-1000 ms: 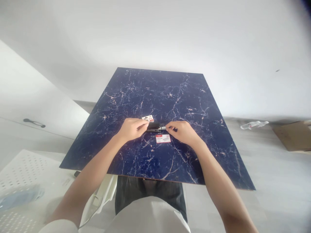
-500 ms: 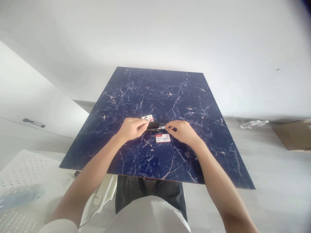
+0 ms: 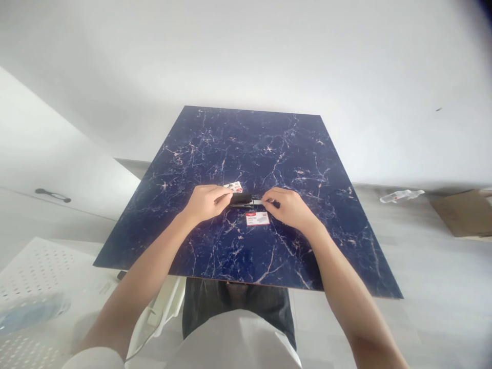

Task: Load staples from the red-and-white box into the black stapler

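Note:
A black stapler (image 3: 241, 199) lies lengthwise on the blue table between my hands. My left hand (image 3: 205, 205) pinches its left end with thumb and fingers. From its right end a pale metal strip (image 3: 257, 202) sticks out, and my right hand (image 3: 286, 206) has its fingertips closed on the tip of that strip. Just below the stapler is a flat red-and-white box (image 3: 257, 219). A second small red-and-white box (image 3: 232, 187) sits behind the stapler, partly covered by my left fingers.
The dark blue marble-patterned table (image 3: 246, 143) reaches back to a white wall. On the floor at right are a clear plastic bottle (image 3: 400, 196) and a cardboard box (image 3: 463, 212). A white perforated seat (image 3: 38, 266) with a bottle (image 3: 34, 312) on it stands at left.
My left hand has shifted very slightly left, with the stapler's black body. My right hand stays almost where it was at the strip.

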Motion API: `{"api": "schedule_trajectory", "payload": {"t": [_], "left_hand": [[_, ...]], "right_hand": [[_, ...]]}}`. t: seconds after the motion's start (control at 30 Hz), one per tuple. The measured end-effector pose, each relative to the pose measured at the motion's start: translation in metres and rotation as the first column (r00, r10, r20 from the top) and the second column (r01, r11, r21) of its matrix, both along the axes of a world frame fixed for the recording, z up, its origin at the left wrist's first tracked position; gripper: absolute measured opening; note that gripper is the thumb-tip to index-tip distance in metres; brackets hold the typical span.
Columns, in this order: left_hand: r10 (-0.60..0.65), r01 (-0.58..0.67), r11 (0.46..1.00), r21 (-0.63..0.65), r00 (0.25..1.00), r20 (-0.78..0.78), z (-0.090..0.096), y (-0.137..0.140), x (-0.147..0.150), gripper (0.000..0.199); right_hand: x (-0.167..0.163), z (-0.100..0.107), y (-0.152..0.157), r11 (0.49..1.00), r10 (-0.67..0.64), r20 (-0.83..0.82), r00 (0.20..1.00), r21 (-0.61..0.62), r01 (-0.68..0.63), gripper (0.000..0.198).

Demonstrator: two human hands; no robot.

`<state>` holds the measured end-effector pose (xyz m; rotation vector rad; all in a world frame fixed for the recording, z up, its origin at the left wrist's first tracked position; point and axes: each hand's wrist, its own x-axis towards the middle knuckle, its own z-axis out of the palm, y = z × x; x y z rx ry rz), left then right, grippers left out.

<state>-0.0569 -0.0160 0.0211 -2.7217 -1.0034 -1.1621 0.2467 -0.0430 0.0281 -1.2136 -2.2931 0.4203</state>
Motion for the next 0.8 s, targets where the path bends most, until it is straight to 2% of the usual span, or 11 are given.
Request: {"api": "schedule_trajectory", "payload": {"t": [0.13,0.3,0.53,0.7,0.8], "left_hand": [[0.008,-0.01,0.997,-0.072,0.999,-0.034,0.007,0.001,-0.003,0.02],[-0.051,0.023,0.979,-0.203,0.99,-0.133,0.015,0.002,-0.006,0.022],[-0.089,0.041,0.96,-0.276,0.983,-0.164,0.01,0.002,-0.009,0.027],[-0.095,0.039,0.945,-0.324,0.983,-0.158,0.014,0.003,-0.009,0.027],[-0.085,0.019,0.927,-0.375,0.983,-0.161,0.021,0.006,-0.013,0.03]], "right_hand": [[0.002,0.003,-0.001,1.0,-0.015,0.001,1.0,0.0,0.015,0.02],[0.0,0.003,-0.001,1.0,-0.001,0.008,1.0,0.008,0.001,0.026],[-0.006,-0.006,-0.002,0.991,0.124,0.094,0.988,0.043,-0.129,0.041],[-0.003,0.001,-0.003,0.998,0.05,0.069,0.996,0.032,-0.052,0.029],[0.0,0.005,-0.003,1.0,0.006,0.07,0.998,-0.017,-0.004,0.03]]}}
